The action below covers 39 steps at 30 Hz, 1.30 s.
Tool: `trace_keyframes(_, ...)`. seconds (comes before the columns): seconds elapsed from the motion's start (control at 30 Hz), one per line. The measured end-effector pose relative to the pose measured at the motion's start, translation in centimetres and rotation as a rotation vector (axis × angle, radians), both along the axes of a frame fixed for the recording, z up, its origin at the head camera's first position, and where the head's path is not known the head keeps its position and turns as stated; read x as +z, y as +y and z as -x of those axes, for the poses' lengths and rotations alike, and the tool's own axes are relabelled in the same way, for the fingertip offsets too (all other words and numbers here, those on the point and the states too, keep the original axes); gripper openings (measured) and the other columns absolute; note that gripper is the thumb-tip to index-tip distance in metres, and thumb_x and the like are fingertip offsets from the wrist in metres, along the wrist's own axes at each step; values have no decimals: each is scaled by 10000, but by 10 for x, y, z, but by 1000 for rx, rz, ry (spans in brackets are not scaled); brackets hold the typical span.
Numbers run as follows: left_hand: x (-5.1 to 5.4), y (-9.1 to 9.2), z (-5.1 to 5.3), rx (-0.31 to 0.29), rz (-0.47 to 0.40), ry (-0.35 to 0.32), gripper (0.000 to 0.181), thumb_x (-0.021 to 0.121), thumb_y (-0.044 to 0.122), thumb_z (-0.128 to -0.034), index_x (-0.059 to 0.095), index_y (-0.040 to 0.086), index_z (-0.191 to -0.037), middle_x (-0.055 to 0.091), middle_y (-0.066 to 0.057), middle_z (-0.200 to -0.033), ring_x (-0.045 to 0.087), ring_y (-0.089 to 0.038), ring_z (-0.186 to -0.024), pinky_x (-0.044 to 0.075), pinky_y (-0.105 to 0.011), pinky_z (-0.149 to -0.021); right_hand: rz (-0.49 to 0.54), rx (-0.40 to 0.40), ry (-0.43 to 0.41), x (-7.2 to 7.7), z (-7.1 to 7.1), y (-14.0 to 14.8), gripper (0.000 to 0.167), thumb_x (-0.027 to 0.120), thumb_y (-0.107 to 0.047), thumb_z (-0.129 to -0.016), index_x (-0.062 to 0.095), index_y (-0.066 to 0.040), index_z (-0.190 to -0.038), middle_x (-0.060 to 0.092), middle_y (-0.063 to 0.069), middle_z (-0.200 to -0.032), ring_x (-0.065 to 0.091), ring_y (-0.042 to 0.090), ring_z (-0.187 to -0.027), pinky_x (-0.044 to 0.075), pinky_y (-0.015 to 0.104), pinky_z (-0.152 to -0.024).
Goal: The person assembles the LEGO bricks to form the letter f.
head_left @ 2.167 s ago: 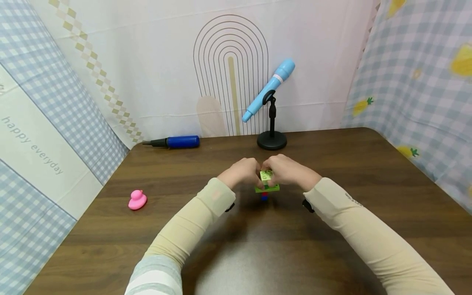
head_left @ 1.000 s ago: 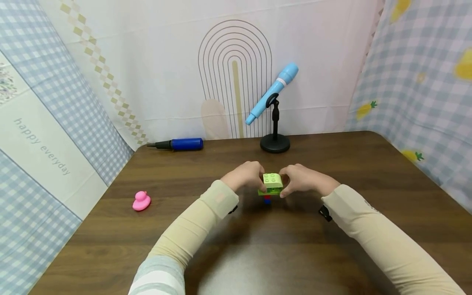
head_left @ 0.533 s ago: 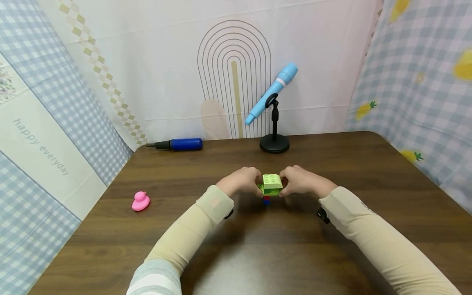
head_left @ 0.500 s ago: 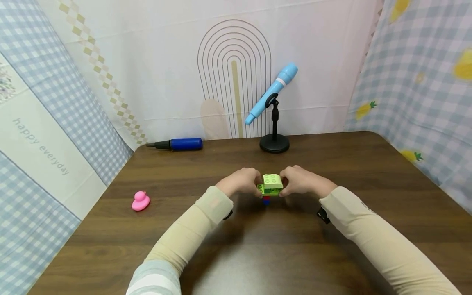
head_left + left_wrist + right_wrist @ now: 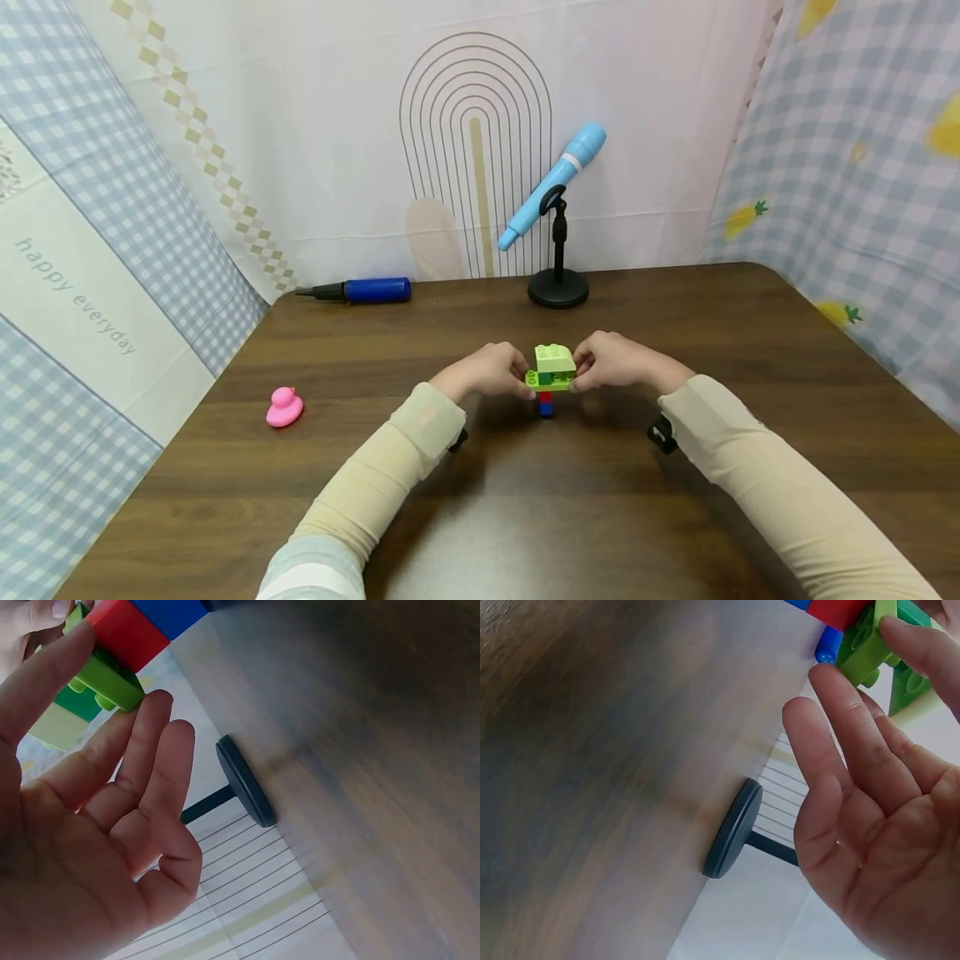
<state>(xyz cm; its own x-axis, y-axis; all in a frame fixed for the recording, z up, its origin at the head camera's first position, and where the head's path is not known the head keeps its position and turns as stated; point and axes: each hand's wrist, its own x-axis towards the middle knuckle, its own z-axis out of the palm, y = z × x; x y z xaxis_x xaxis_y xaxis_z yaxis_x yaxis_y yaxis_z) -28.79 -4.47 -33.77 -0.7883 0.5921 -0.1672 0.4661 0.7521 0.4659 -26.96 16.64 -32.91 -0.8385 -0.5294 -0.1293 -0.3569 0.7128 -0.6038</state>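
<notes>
A small toy-brick model (image 5: 556, 362) stands on the table between both hands: a pale green curved brick on top, a dark green layer, a lime green plate, then red and blue bricks below. My left hand (image 5: 487, 370) pinches the left end of the lime plate (image 5: 109, 681) between thumb and fingertips. On the other side, my right hand (image 5: 618, 363) has its thumb and fingers on the plate's right end, the remaining fingers loosely bent. In the left wrist view the red brick (image 5: 129, 634) and blue brick (image 5: 171, 613) show under the plate.
Behind the hands stands a black microphone stand (image 5: 558, 288) holding a light blue toy microphone (image 5: 551, 185). A blue hand pump (image 5: 375, 290) lies at the table's back left edge. A pink rubber duck (image 5: 284, 407) sits at the left. Printed cloth hangs behind the table.
The hands first sat close together over the pale green brick; the right hand then shifted right. Now both hold the lime plate's ends, and more of the red and blue bricks shows.
</notes>
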Motion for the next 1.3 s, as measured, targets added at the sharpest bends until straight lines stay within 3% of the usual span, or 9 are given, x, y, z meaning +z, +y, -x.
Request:
trace_keyframes(0.3,-3,1,3,3,-5,-29,326,663,262,-772,632,52,-1020,630,14,-881,544,-80,-787,422,-236,-694,54,-36,-64,-2,0,2,307,642,-183,-765,595,44,-967,614,58,-805,554,179,-606,441,276,-605)
trace_keyframes(0.47,-2,3,1,25,-4,-34,266,622,249,-805,643,62,-993,617,22,-854,519,-113,-761,409,-256,-689,72,-49,-107,-4,2,4,317,604,-186,-811,583,64,-1004,617,92,-882,575,208,-594,451,303,-648)
trace_keyframes(0.67,-2,7,1,80,4,-61,261,591,234,-812,646,48,-987,608,-19,-941,514,-129,-813,407,-273,-704,68,-41,-142,-6,2,2,256,560,-188,-836,613,44,-931,610,99,-874,572,218,-571,421,290,-541)
trace_keyframes(0.77,-4,8,1,88,4,-91,246,578,230,-815,656,16,-907,569,-11,-780,472,-124,-688,379,-252,-595,69,-33,-154,-8,3,0,240,525,-179,-850,617,42,-859,610,97,-842,567,198,-548,373,247,-462)
trace_keyframes(0.9,-5,9,-1,109,-10,-132,259,565,213,-820,628,-23,-738,383,19,-535,345,-116,-503,278,-239,-460,67,-44,-174,-11,4,-1,260,502,-186,-864,610,48,-828,617,95,-819,564,175,-529,347,225,-429)
trace_keyframes(1.07,-6,11,-3,143,-14,-142,299,552,213,-826,605,-37,-672,380,32,-474,329,-108,-450,267,-229,-434,61,-83,-211,-12,5,-3,275,494,-189,-866,617,55,-895,632,112,-827,573,176,-538,350,217,-428)
trace_keyframes(1.3,-7,13,-3,141,9,-136,276,540,182,-824,595,-17,-641,432,18,-491,361,-117,-473,288,-231,-455,37,-108,-229,-14,6,-6,271,477,-182,-878,610,46,-937,638,103,-819,566,173,-527,347,211,-421)
